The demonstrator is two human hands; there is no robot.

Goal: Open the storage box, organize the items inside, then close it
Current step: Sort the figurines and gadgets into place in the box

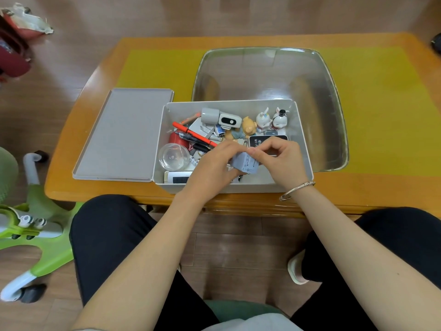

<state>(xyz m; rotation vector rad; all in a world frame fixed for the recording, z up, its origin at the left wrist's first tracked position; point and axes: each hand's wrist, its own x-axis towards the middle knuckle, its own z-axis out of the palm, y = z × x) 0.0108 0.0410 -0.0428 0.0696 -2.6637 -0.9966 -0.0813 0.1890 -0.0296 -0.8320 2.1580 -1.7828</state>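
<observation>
Both hands (pixel 248 158) hold a small grey carton (pixel 245 163) over the open storage box (pixel 164 137)

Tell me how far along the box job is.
Done: the lid is off, lying flat on the table left of the box. In hand: both hands, left and right, hold a small grey carton over the box. Left: pens, figurines and other items lie jumbled inside; sorting and closing remain.

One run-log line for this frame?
stage: organizing | lid: off, left of storage box | both hands: hold small grey box
</observation>
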